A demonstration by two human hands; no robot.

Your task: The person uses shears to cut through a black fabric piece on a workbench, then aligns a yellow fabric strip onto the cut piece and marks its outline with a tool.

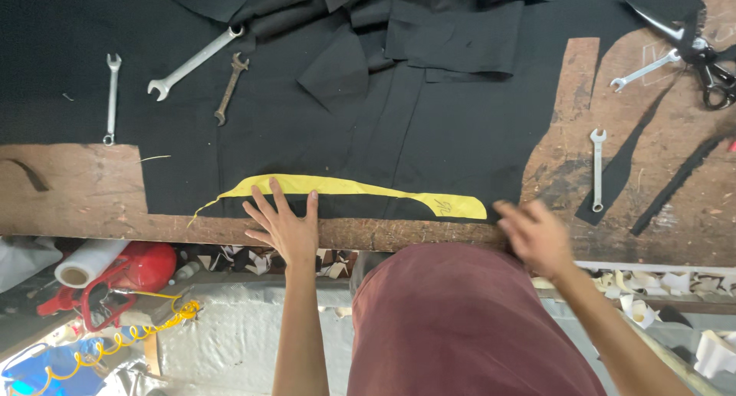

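- Table (675, 204): worn wooden top, scratched and stained, bare at the right side and along the near edge.
- Black fabric (307, 128): one big sheet covers most of the table; loose cut black pieces (452, 36) are piled at the far edge.
- Yellow pattern piece (345, 187): long, thin, curved strip lying flat on the black fabric just inside the near table edge. It tapers to a point at the left and rounds off at the right, with a small pen mark near that end.
- Left hand (285, 226): palm down, fingers spread, pressed flat. Fingertips touch the left part of the yellow pattern piece; the palm sits over the table edge.
- Right hand (537, 235): motion-blurred at the near table edge, just beside the right end of the yellow strip. Looks empty, fingers loosely extended; cannot tell whether it touches the strip.
- Scissors (701, 55): black handles, far right corner, partly on a black scrap.
- Wrenches: large silver one (195, 61), rusty one (230, 89) and small silver one (113, 97) on the fabric at the upper left; two more silver ones (597, 170), (644, 70) on bare wood at the right.
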